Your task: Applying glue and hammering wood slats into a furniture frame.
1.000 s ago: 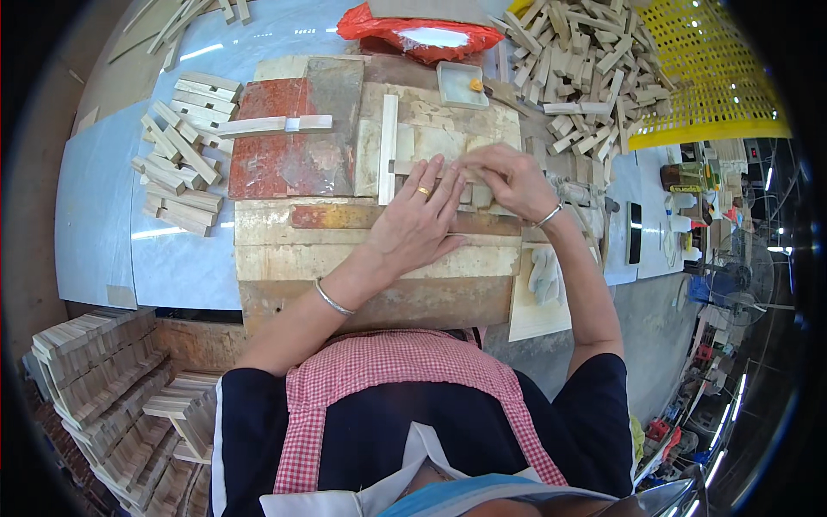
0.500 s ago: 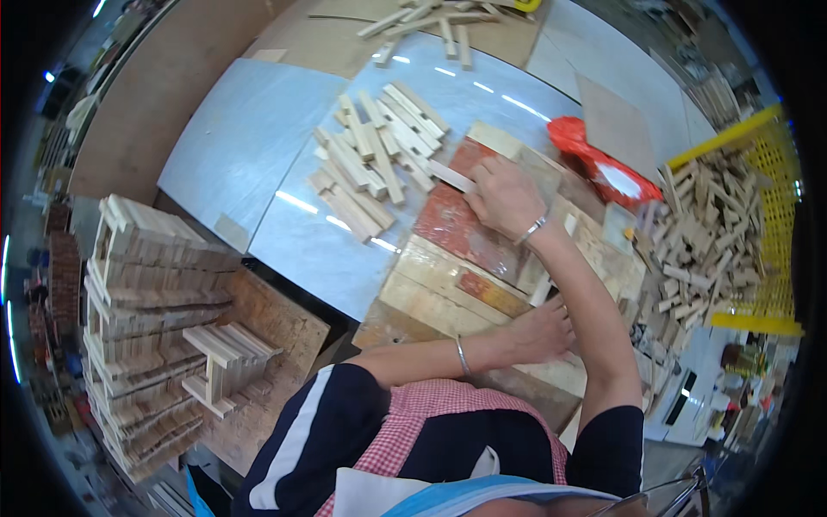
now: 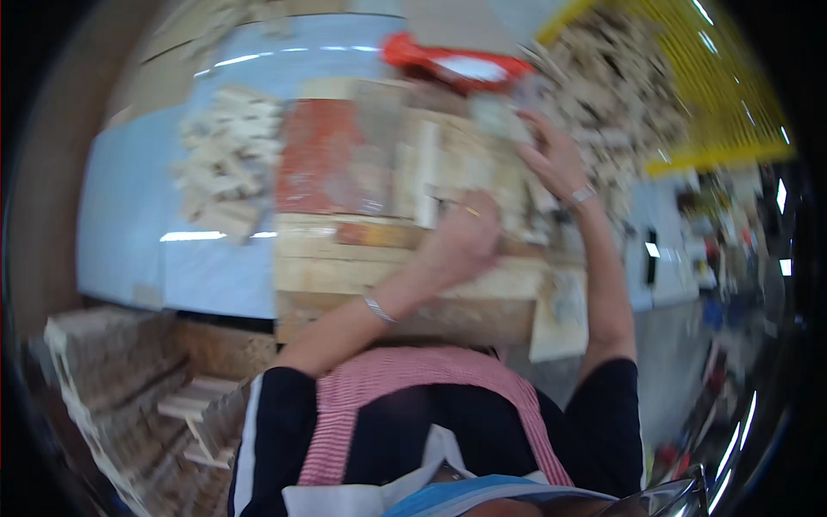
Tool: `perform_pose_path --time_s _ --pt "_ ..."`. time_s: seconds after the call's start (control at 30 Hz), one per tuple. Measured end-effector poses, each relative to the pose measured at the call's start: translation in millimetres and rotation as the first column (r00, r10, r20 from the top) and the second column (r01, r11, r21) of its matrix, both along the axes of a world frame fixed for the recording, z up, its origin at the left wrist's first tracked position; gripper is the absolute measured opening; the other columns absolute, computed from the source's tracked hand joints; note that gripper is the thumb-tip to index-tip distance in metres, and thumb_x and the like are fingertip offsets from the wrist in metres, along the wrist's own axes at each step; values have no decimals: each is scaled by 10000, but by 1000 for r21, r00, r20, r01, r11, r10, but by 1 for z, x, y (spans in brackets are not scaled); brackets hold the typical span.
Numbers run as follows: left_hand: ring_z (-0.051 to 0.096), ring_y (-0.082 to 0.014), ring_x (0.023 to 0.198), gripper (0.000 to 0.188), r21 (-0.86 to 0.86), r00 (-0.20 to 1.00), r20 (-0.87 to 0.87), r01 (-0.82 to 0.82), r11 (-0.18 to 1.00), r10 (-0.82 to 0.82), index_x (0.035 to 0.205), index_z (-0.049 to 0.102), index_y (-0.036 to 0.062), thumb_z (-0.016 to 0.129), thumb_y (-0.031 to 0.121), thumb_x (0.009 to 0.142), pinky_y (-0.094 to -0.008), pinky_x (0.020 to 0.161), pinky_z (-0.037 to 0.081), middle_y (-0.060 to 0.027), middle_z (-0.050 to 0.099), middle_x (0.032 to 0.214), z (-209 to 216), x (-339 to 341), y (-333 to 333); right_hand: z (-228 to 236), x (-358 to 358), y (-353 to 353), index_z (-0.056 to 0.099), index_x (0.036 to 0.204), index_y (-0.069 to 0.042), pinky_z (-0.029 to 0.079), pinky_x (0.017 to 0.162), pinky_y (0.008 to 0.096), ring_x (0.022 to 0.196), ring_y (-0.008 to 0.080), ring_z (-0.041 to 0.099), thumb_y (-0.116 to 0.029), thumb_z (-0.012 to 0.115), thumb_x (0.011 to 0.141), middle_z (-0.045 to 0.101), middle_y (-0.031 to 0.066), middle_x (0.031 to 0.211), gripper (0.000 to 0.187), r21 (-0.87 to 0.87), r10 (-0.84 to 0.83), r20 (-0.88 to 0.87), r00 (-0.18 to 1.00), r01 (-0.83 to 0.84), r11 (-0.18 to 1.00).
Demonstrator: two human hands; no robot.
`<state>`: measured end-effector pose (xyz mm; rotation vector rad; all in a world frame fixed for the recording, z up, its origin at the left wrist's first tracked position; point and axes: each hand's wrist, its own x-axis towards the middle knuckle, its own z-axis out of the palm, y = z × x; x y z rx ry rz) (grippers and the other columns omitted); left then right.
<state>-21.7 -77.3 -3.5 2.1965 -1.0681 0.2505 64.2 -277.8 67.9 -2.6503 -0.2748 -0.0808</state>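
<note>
Largest is the smooth blue-grey flat tabletop [image 3: 121, 233]. At its middle is the worn, pale-brown wooden work board [image 3: 388, 269]. Far right stands the yellow perforated plastic basket [image 3: 736, 99], w/ the loose heap of small brown wooden blocks [image 3: 612, 90] next to it; can't tell if the heap is partly inside, b/c of blur. On the left side of the tabletop is the pile of pale, bar-shaped wooden pcs [image 3: 222, 159].

The right hand [image 3: 558, 164] is raised near the heap, thumb and fingers apart; no object is visible btw. them. The left hand [image 3: 467, 237] is low over the work board, fingers curled inward; can't tell whether it has hold of sth.

Smallest is the narrow, straight, whitish wooden strip [image 3: 427, 172], lying on the work board, its near end just beside the left hand; contact is unclear. Prob. it is light, stiff and dry, not slippery, but the thin section may snap or splinter if bent. Best grip: thumb and fingers across the long sides, approx. at mid-length.
</note>
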Motion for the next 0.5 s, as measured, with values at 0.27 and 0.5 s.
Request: perform_pose_path --time_s 0.27,0.5 --pt "475 -400 1190 724 241 976 218 -44 970 -10 1218 502 -104 652 461 789 -468 1046 369 -271 497 1282 8 -3 -4 -29 -28 -28 484 1348 -178 442 587 366 608 224 546 -302 578 779 550 77 670 590 -29 -114 -32 993 114 993" --pt "453 -392 1210 680 234 986 164 -58 971 20 1226 492 -70 690 406 783 -472 1048 365 -248 493 1277 7 -8 -3 -56 -8 -20 496 1248 -147 504 810 471 942 362 645 -388 583 792 665 186 1026 522 -239 -129 -120 984 97 966"
